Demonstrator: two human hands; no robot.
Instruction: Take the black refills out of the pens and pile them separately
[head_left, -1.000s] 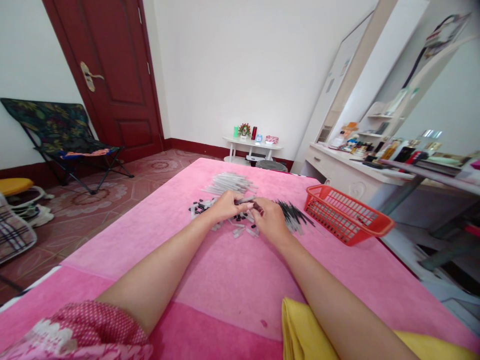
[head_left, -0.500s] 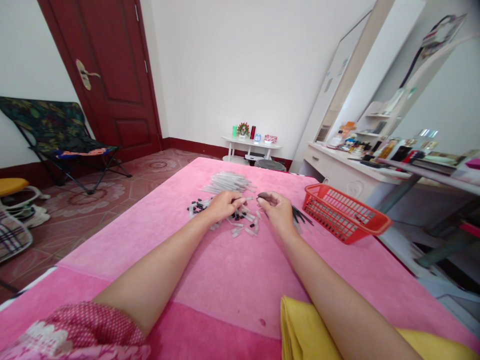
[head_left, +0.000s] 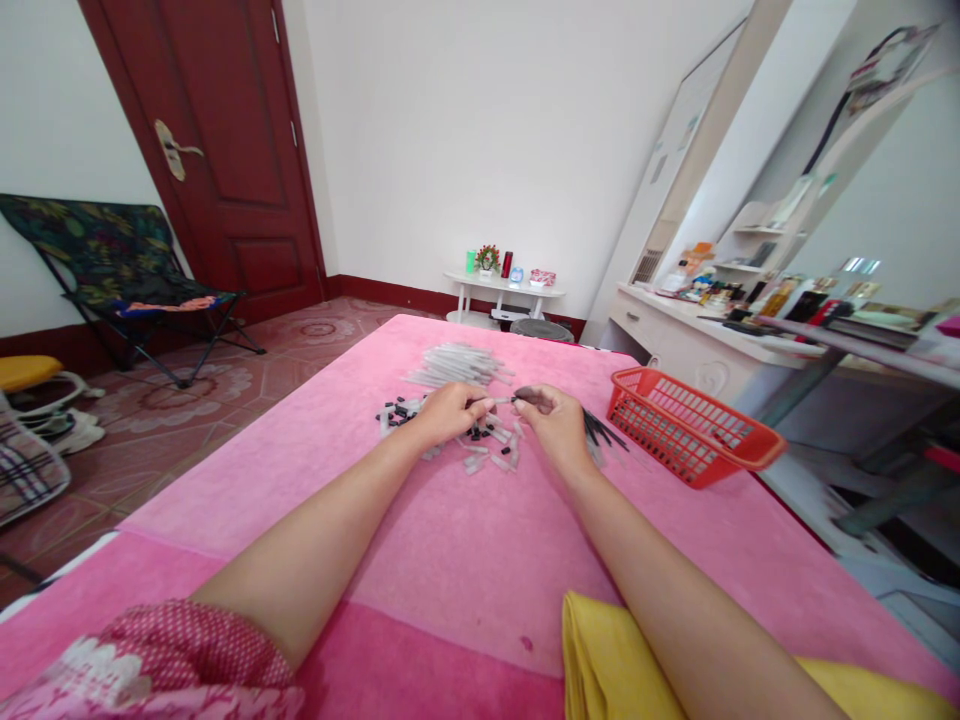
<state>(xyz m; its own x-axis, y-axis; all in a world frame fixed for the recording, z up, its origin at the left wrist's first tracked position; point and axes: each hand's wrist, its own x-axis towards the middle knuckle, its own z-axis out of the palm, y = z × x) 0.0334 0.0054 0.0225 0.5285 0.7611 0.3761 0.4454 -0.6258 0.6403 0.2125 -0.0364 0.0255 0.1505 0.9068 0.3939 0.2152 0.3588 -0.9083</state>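
Observation:
Both my hands work over a pink cloth-covered table (head_left: 450, 560). My left hand (head_left: 448, 413) is closed, pinching a small clear tube at its fingertips. My right hand (head_left: 553, 417) is closed on a dark slim piece, its tip pointing toward the left hand's tube. Under the hands lies a scatter of small black caps and clear tubes (head_left: 484, 452). A heap of clear tubes (head_left: 457, 365) lies just beyond. A bundle of black sticks (head_left: 600, 432) sits to the right of my right hand.
A red plastic basket (head_left: 686, 428) stands at the table's right. A yellow cloth (head_left: 607, 660) lies at the near edge. A dresser with bottles (head_left: 720, 310) is on the right, a folding chair (head_left: 112, 270) and dark red door (head_left: 225, 150) on the left.
My right hand lifted off the table with the dark piece, away from the left hand, then came back toward the left hand's tube. The left hand stayed nearly in place.

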